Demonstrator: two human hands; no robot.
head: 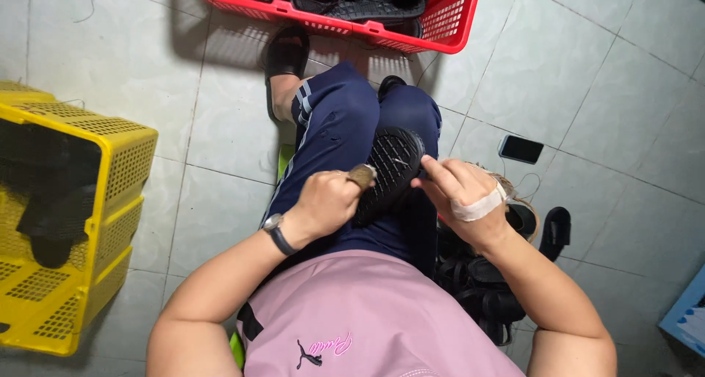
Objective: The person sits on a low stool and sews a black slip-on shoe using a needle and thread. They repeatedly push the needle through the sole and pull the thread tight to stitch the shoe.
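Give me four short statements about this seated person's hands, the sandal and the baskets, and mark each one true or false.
1. Both hands grip a black sandal on the lap. True.
2. The right hand is bare of any wrapping. False: white tape circles it.
3. The left hand has a watch on its wrist. True.
4. The yellow basket lies beyond the knees. False: the red basket does; the yellow one stands at the left.

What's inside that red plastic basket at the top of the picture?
The red perforated plastic basket holds dark, black rubbery footwear pieces, apparently soles or sandals. Only its near part shows; the rest is cut off by the picture's edge, so no count is possible.
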